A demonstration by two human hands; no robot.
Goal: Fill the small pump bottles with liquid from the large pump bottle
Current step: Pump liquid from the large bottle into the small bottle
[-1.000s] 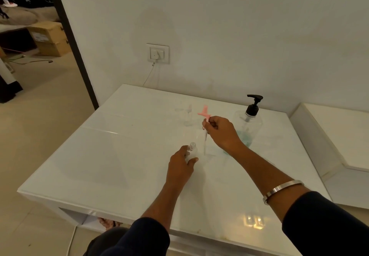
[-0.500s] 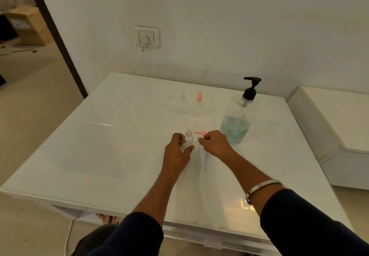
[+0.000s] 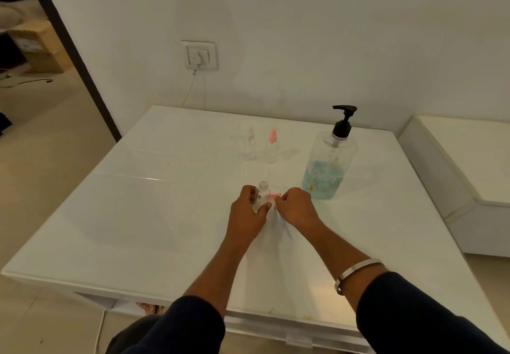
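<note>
Both hands worked at an uncapped small bottle at the middle of the white table.

The left hand gripped the small clear bottle, fingers curled round its body; the bottle stood on the table with its threaded neck bare. The right hand lay just beside it, fingers curled and pinching a pink pump head low against the table; its dip tube appeared to trail back beneath the hand, though blur left this uncertain. The large pump bottle, black-topped and roughly a third full of blue-green liquid, stood upright near the right hand. Two further small bottles stood toward the wall: a clear one and, just beside it, one with a pink top.
</note>
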